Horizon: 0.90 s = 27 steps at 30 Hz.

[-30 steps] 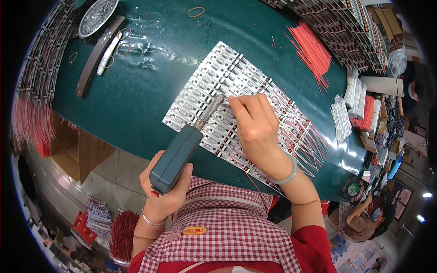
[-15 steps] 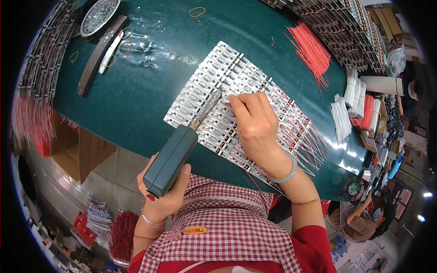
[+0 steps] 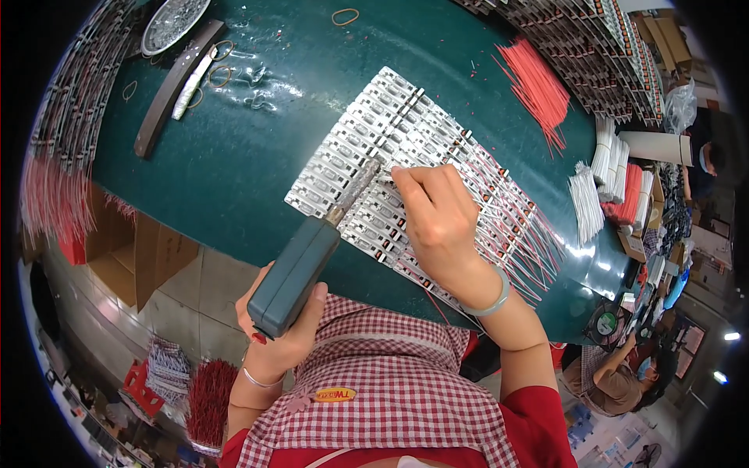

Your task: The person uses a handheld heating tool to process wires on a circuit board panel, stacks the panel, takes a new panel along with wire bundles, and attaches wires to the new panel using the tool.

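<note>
My left hand is closed around the dark green body of a soldering gun. Its grey metal tip reaches over a panel of white plastic parts set in close rows. Just right of that tip, my right hand is pinched down on the rows, thumb and forefinger together. Whatever lies between those fingers is too small and covered to name. Thin white and pink wires trail off the panel's right side, partly under my right hand and wrist.
Bundles of red wires and white wires lie on the green table to the right. At the upper left are a dish of metal scraps and a dark curved bar. Wired panels are stacked at both sides. A co-worker sits lower right.
The view has shifted slightly, so the table things sit a little farther right. Both hands and the soldering gun stay in nearly the same place.
</note>
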Each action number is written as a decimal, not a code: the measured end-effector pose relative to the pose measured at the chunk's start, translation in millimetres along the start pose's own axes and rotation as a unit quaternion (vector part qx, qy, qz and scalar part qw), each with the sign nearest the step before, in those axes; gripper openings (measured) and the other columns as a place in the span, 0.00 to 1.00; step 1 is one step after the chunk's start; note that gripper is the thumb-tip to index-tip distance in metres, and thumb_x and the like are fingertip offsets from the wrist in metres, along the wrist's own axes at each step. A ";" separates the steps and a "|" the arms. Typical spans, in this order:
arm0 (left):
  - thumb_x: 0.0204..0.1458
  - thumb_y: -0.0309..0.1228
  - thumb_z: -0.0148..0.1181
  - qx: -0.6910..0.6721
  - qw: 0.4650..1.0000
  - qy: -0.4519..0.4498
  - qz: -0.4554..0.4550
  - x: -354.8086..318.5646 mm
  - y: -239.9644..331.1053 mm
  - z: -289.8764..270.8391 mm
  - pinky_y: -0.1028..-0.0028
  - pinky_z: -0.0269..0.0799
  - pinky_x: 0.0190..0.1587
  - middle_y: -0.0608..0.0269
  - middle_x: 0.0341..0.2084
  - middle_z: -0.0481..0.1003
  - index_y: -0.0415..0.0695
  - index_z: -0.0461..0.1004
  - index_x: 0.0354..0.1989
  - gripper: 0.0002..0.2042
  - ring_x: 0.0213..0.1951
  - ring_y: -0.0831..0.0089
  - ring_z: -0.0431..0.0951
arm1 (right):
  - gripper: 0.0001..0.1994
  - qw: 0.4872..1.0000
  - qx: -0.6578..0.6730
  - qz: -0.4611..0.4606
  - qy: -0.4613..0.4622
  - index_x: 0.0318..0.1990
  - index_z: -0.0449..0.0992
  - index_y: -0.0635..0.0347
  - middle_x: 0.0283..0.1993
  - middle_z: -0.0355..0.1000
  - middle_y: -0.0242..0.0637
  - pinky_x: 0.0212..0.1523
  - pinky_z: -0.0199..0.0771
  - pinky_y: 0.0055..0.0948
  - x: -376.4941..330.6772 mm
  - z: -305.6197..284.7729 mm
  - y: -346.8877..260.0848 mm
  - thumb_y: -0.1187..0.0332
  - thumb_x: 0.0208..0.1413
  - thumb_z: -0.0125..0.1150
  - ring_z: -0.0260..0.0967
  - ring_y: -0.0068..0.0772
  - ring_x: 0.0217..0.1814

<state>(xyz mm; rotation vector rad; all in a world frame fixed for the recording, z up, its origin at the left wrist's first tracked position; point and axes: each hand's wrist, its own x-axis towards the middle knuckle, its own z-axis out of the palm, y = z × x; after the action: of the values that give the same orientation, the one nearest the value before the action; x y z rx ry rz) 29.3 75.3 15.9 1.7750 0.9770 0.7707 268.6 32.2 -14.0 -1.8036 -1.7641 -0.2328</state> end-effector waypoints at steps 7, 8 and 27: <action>0.49 0.19 0.70 -0.018 0.998 -0.042 -0.051 1.3 5.7 -2.9 0.76 0.75 0.34 0.55 0.33 0.80 0.32 0.80 0.40 0.11 0.30 0.72 0.80 | 0.15 1.000 -0.021 -0.007 -0.009 0.42 0.79 0.72 0.35 0.70 0.41 0.30 0.70 0.31 0.1 0.6 -0.5 0.81 0.42 0.62 0.67 0.38 0.34; 0.49 0.19 0.70 -0.019 0.998 -0.043 -0.050 1.4 5.4 -2.9 0.76 0.74 0.33 0.56 0.33 0.79 0.32 0.79 0.40 0.10 0.30 0.73 0.80 | 0.15 1.000 -0.020 -0.007 -0.008 0.42 0.79 0.72 0.35 0.70 0.41 0.30 0.70 0.31 0.1 0.9 -0.9 0.81 0.42 0.62 0.67 0.38 0.34; 0.48 0.20 0.70 -0.036 0.997 0.001 -0.065 -11.9 -0.8 -6.8 0.75 0.76 0.33 0.55 0.33 0.81 0.32 0.81 0.42 0.12 0.30 0.71 0.81 | 0.15 0.999 -0.042 -0.004 -0.001 0.41 0.80 0.69 0.36 0.71 0.38 0.31 0.70 0.31 1.1 -1.2 -2.6 0.78 0.41 0.62 0.69 0.37 0.36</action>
<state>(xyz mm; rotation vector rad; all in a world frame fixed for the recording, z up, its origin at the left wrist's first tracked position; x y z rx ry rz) 17.6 68.1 16.7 1.6320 1.0416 0.7163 266.5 32.4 -11.7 -1.8558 -1.7870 -0.3128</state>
